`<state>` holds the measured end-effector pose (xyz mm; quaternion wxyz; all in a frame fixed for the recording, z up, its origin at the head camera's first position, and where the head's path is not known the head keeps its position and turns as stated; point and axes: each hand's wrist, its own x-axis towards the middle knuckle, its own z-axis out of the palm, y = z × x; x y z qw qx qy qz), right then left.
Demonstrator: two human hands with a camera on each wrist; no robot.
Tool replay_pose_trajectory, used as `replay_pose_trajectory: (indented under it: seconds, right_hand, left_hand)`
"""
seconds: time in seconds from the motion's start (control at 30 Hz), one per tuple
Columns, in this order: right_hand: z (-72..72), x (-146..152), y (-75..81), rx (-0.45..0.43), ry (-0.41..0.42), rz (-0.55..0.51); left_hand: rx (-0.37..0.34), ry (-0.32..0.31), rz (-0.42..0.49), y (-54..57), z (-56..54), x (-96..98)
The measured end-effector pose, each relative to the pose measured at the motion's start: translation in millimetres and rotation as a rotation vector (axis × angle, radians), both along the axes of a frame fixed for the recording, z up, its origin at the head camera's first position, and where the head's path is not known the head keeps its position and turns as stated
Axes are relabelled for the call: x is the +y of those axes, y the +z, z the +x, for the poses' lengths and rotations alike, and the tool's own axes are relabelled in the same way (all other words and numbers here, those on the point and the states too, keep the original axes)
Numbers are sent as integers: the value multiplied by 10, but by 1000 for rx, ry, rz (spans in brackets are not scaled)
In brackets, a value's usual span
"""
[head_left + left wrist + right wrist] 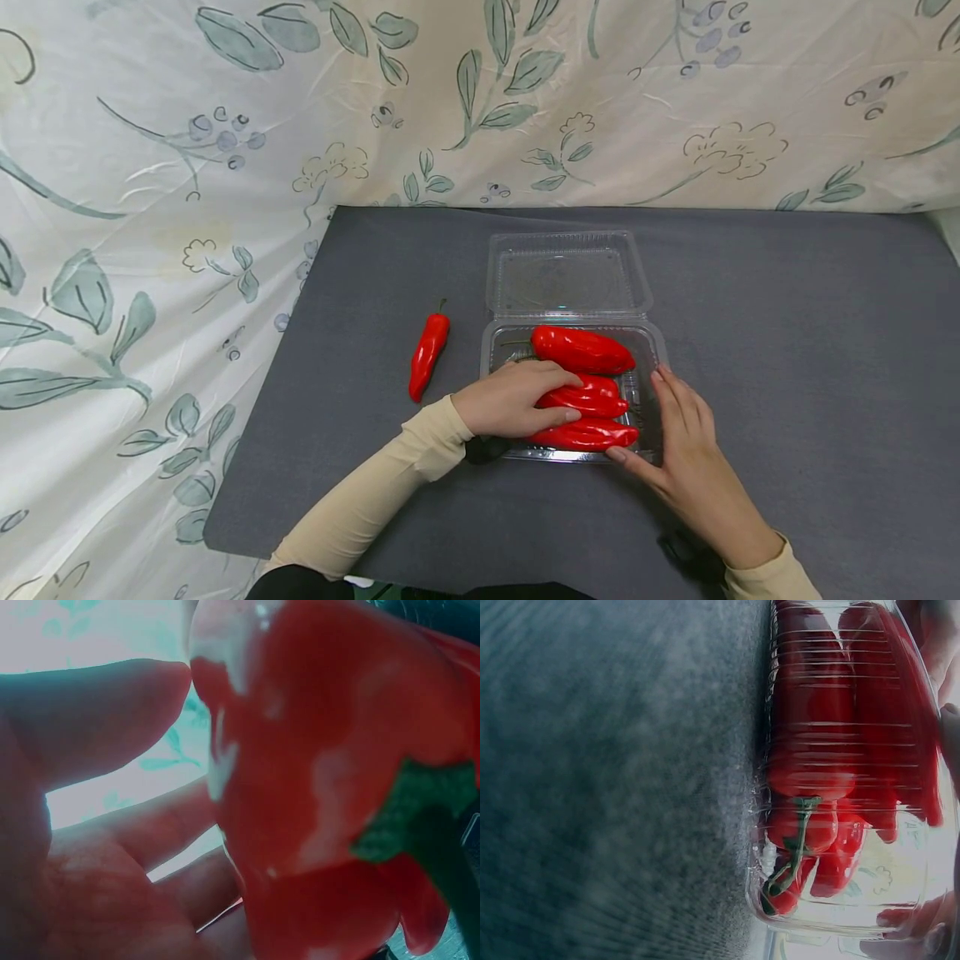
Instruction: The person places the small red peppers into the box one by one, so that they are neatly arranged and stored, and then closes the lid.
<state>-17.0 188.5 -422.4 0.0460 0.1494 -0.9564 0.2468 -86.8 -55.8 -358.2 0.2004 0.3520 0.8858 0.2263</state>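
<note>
A clear plastic clamshell container (651,342) lies on the table with several red peppers in its base. My left hand (517,398) reaches in from the left, thumb and fingers around a pepper (600,406) in the middle. The left wrist view shows the thumb and fingers against a glossy red pepper (315,735) with a green stem. At the container's front right corner is my right hand (693,454), its thumb at the front edge and its fairly straight fingers on the right rim. Through the ribbed wall (840,750), the right wrist view shows peppers lying inside.
A single red pepper (429,354) lies on the grey tabletop (810,350), left of the container. The container's lid (566,275) lies folded back, away from me. A floral cloth (420,100) hangs behind the table and along its left side.
</note>
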Motion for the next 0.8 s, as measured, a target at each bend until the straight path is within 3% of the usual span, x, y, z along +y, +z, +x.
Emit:
replay_pose_trajectory:
  seconds: [0.23,0.53,0.8]
  right_hand:
    - [-3,-7,-3,-1,-6,11]
    - [-8,2,-14,18,13,-22]
    - [-12,5,-4,23,10,-23]
  left_hand:
    - [25,13,3,2,12,-9]
    - [34,130,100,20,62,-105]
    - [85,192,153,236,53,-315]
